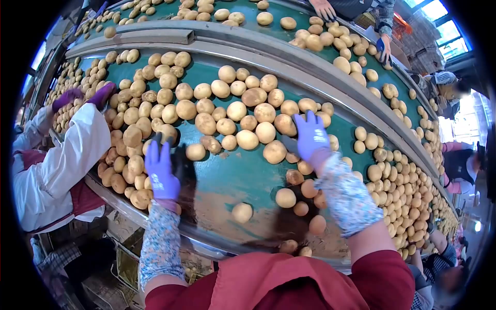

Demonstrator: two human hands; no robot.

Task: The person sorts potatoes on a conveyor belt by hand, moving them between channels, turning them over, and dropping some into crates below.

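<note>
Many potatoes [236, 111] lie on a green conveyor belt [222, 181]. My left hand [161, 173], in a purple glove with dark fingertips, rests against the potatoes on the left with its fingers spread. On the right, my right hand [311, 137], gloved the same way, reaches over the belt with fingers apart, touching potatoes beside its fingertips. Neither hand is closed around a potato. Between my hands spreads a loose group of potatoes, and a single potato [242, 212] sits nearer to me on a muddy part of the belt.
A metal divider [289, 62] separates this belt from a farther one [248, 18] carrying more potatoes. At the left, a co-worker's purple-gloved hands [102, 95] are over the potatoes. Other people's hands reach in across the far belt. A metal rail [204, 238] runs along the near edge.
</note>
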